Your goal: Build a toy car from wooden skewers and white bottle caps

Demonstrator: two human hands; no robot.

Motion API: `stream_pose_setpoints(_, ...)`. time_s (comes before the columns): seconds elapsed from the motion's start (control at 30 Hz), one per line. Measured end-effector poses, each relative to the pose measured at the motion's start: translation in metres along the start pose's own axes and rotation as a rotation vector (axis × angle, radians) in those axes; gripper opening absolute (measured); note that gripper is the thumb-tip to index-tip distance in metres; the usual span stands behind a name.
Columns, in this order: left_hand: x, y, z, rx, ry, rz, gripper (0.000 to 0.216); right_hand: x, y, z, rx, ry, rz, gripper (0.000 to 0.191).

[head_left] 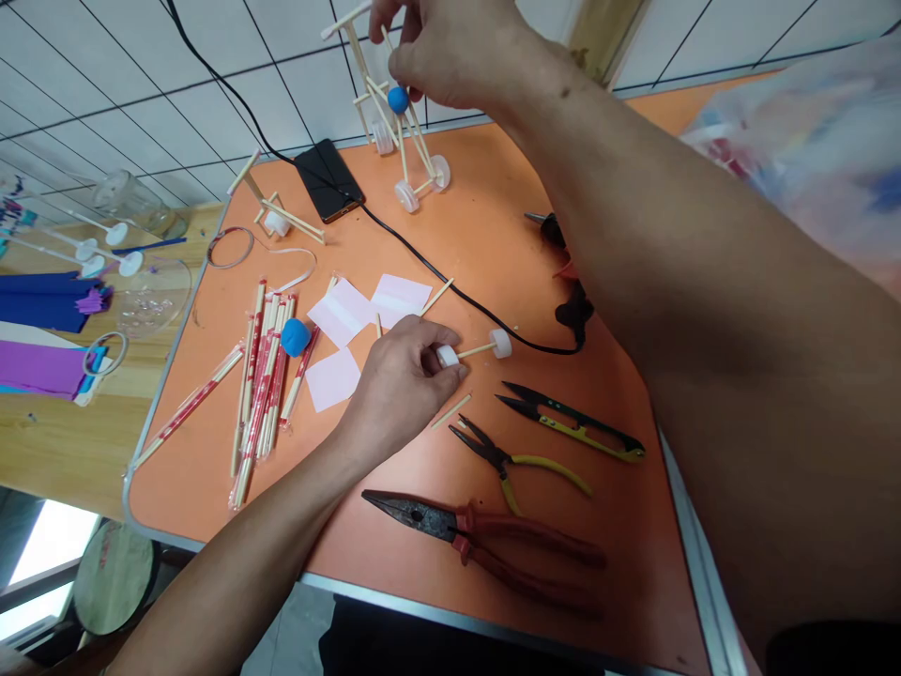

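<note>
My left hand [401, 380] is closed in a pinch at one end of a small wheel axle [479, 350], a short wooden stick with a white wheel at each end. At the back of the table, my right hand [440, 52] has its fingers closed around the upper part of a wheeled stick frame [415, 141]. A blue clay ball [398, 100] sits on this frame just below the fingers, and white wheels show at its bottom. Part of the frame is hidden behind the right hand.
Bundled wrapped chopsticks [260, 394] and a blue clay lump [295, 337] lie left of pale paper squares [340, 312]. Red-handled pliers [422, 516], small yellow pliers [499, 458] and thread snips [577, 422] lie in front. A black cable [422, 258] crosses near a phone [328, 180]; a smaller stick frame [282, 211] stands left.
</note>
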State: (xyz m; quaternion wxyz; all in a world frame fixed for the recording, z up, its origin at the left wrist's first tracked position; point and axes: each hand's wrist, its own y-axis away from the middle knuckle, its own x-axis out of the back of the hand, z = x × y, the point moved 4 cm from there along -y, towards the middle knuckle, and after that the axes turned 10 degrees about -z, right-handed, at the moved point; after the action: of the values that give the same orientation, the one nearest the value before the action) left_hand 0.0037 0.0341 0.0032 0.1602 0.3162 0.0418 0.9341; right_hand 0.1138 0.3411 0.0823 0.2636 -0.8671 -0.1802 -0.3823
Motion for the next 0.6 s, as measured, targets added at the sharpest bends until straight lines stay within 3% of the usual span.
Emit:
stream_pose_setpoints(0.3,-0.0006,-0.0003,-0.0039,-0.02,-0.001,0.014,0.018,0.0008,0.0,-0.0016,0.001,0.058,-0.011,0.047)
stream_pose_setpoints(0.6,-0.0013,-0.0005,-0.004,-0.014,0.0,0.015,0.019,0.0008,0.0001,0.0018,0.009,0.068,-0.01,0.051)
